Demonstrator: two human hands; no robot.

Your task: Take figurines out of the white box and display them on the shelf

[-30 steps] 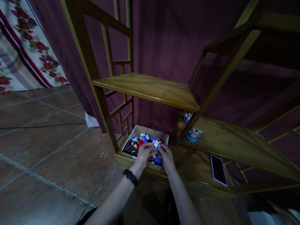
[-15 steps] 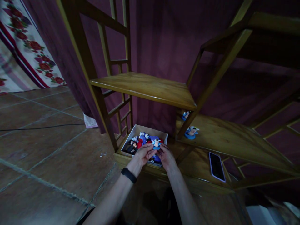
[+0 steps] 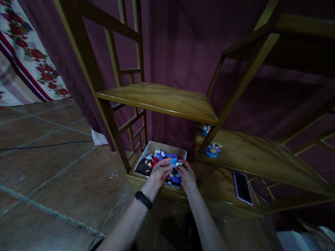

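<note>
My left hand and my right hand meet over a white cardboard box on the bottom board of a wooden shelf unit. Together their fingertips pinch a small blue figurine, held just above the box. The box is filled with several small figurines in blue, red, purple and black. A black band is on my left wrist. Two more blue figurines stand on the lower right shelf, one in front and one behind a post.
A phone lies flat on the bottom board to the right of my hands. Dark red curtain hangs behind the shelves. A tiled floor spreads to the left, with a black cable across it and flowered cloth at the far left.
The blue figurine has turned in my fingers, its blue base now facing up. The view has drifted slightly; my hands stay over the box.
</note>
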